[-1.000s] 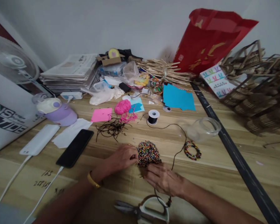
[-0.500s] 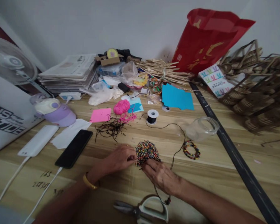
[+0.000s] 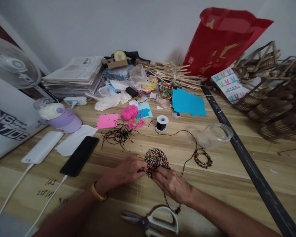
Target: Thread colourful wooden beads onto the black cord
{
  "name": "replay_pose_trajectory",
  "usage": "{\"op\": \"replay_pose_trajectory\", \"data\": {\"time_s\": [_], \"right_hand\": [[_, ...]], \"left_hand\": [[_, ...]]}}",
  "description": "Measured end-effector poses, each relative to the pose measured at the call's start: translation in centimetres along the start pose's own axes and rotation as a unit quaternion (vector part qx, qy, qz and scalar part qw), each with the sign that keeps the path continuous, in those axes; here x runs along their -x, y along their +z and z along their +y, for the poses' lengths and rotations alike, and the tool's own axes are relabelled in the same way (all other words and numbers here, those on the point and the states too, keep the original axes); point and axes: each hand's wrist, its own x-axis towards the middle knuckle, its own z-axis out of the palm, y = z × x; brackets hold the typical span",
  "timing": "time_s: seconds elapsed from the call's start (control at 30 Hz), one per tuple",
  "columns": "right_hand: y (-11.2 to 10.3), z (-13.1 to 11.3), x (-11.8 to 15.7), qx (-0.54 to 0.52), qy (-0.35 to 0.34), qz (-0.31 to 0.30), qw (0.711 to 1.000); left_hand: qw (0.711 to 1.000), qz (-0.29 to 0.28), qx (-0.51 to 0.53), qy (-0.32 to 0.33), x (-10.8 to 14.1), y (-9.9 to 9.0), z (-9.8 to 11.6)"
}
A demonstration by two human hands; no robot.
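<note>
A heap of small multicoloured beads [image 3: 157, 159] lies on the wooden table. My left hand [image 3: 132, 168] is at the heap's left edge, fingers curled together; what they pinch is too small to make out. My right hand [image 3: 171, 184] touches the heap's lower right edge with its fingers pressed together, their tips partly hidden. A black cord [image 3: 185, 162] runs from the white-ended spool [image 3: 162, 123] past the right hand, with a small knotted bunch [image 3: 178, 209] below it. Two beaded rings [image 3: 203, 158] lie to the right.
Scissors [image 3: 148, 221] lie at the near edge. A glass jar [image 3: 215, 135] rests on its side at right. Cut black cords [image 3: 118, 134], pink yarn [image 3: 129, 113] and blue paper [image 3: 188, 102] are behind. A phone [image 3: 79, 156] lies at left.
The whole view has shifted slightly. My left hand has moved a little closer to the right hand at the bead heap; the right hand stays at its lower edge.
</note>
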Motion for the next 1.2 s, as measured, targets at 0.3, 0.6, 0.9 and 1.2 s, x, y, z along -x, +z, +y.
{"op": "replay_pose_trajectory", "data": {"time_s": [0.3,0.6,0.9,1.2], "right_hand": [[-0.4,-0.2,-0.2,0.006,-0.019,0.017,1.0],[-0.5,-0.3,-0.3,0.022,-0.053,0.01,0.998],[-0.4,-0.3,-0.3,0.017,-0.05,0.003,0.999],[-0.4,-0.3,-0.3,0.019,-0.044,0.008,0.999]], "left_hand": [[1.0,0.013,-0.007,0.019,-0.3,-0.5,0.8],[0.999,0.027,0.017,0.013,-0.2,-0.6,-0.2],[0.998,0.046,-0.022,0.041,-0.5,-0.4,0.3],[0.997,0.045,-0.04,0.045,-0.5,-0.6,0.7]]}}
